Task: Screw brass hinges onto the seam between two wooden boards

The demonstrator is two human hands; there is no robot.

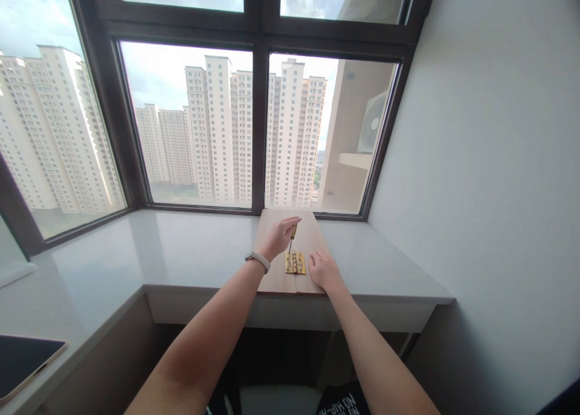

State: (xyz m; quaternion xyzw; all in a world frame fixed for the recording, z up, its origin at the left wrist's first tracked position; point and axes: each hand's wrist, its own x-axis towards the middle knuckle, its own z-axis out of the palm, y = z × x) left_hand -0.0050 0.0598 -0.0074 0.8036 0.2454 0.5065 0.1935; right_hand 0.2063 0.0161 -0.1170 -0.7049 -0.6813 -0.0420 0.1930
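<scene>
- Clock directions are taken from my view, with 12 towards the window (259, 131).
- My left hand (278, 237) is closed on the handle of a screwdriver (293, 232), with the shaft slanting down towards 7 o'clock.
- My right hand (324, 270) rests palm down, gripping nothing that I can see.
- The gold hinge (301, 264) lies opened out between them, at about 5 o'clock from the left hand and 9 o'clock from the right. The right hand is nearer, just beside the hinge's edge yet apart from it.
- The hinge's knuckle line runs roughly 12 to 6, along the seam of the boards.
- What I judge to matter most is the screwdriver tip against the hinge: it comes down at the far edge, around 11 o'clock from the hinge's middle. I cannot tell whether it sits in a screw.
- Under the hinge, the left board (270, 282) and right board (310, 229) lie side by side; the right hand bears on the latter.
- Both boards lie on the white table (199, 246).
- Far out at 8 o'clock, a dark-screened device (25, 360) rests near the edge.
</scene>
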